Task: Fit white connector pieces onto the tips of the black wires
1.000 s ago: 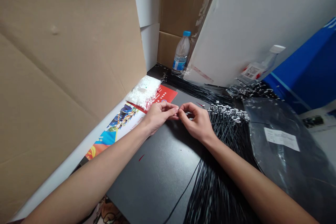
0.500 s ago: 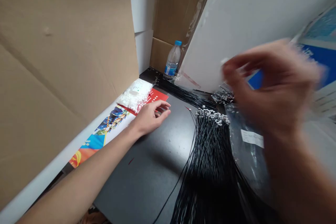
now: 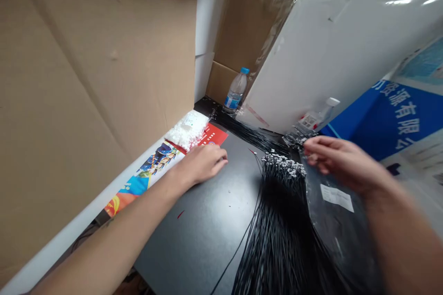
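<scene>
Black work surface (image 3: 211, 221), hemmed by a cardboard wall (image 3: 90, 78) at left and a white wrapped panel (image 3: 328, 55) at rear; bare stretch in the middle. Left hand (image 3: 202, 163): resting flat, fingers loosely extended, grasping nothing, just beside a bag of white parts (image 3: 188, 129) on a red leaflet (image 3: 216, 134). Right hand (image 3: 341, 161): raised, fingers curled, blurred; cannot tell whether it grips anything. Bundle of black cables (image 3: 280, 221) with pale end caps lies between the hands, fanning toward the near edge. Water bottle (image 3: 235, 92) in the far corner.
</scene>
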Demonstrator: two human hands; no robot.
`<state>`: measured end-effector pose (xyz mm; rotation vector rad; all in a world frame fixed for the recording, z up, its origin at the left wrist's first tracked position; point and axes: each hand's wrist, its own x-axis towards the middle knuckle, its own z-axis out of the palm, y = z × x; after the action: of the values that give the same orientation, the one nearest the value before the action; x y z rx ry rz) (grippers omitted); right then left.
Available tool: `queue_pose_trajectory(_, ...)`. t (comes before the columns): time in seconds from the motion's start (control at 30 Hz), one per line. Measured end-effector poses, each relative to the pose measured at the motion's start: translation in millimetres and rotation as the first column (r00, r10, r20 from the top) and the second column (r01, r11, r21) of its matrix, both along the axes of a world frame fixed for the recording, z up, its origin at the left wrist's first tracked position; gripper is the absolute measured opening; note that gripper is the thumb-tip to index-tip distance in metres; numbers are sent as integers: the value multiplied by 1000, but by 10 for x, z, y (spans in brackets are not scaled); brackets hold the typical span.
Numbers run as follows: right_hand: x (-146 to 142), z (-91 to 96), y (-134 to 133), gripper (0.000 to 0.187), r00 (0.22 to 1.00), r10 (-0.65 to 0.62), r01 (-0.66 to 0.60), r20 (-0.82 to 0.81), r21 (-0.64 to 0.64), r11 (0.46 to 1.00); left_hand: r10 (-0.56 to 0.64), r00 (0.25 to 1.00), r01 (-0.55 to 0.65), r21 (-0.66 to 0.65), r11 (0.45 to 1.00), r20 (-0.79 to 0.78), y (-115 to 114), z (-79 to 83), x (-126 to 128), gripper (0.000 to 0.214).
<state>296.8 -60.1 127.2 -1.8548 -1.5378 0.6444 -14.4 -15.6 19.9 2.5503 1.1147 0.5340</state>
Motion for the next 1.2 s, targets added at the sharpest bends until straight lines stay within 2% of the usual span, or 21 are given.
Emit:
queue_pose_trajectory(0.07,-120,-344,162,24,976,-81,120,203,-187,975,162,986,-160,50,986,-35,64,29,-126,29)
queue_pose_trajectory(0.13,-136,-576,225,17,862,-78,193,501,-181,964,308,950,-302,88,949,-56,116,49,-244,29)
queue_pose_trajectory(0.2,-96,-681,256,17,739,-23,192,673,-178,965,390,919,-385,87,919,-62,151,57,-318,28)
queue_pose_trajectory(0.3,-33,-686,316,18,657,51,217,752,-253,943,421,902,-414,82,907,-95,174,47,-339,30)
queue_pose_trajectory(0.43,-54,-606,407,19,610,60,265,790,-275,924,449,878,-437,106,893,-165,193,18,-297,31)
queue_pose_trajectory(0.6,-324,-453,516,32,505,49,264,862,-209,942,427,868,-425,63,903,-253,224,7,-245,28)
queue_pose_trajectory(0.67,-532,-416,600,33,493,67,193,867,-184,964,436,854,-437,63,897,-285,230,7,-221,27)
queue_pose_trajectory(0.77,-897,-456,816,28,507,145,-4,850,-166,986,458,831,-451,99,887,-316,235,-3,-195,28)
queue_pose_trajectory(0.9,-1307,-648,1242,25,554,277,-247,785,-162,955,467,819,-450,132,883,-334,230,-17,-181,30)
queue_pose_trajectory(0.97,-1437,-752,1459,30,571,294,-282,767,-153,947,474,812,-459,127,879,-340,225,-15,-179,31)
queue_pose_trajectory(1.07,-1538,-890,1716,33,582,266,-259,769,-135,956,489,806,-478,120,870,-335,231,-14,-189,32)
queue_pose_trajectory(1.2,-1557,-1038,1868,27,570,229,-253,789,-97,963,503,810,-495,107,862,-303,277,-46,-235,31)
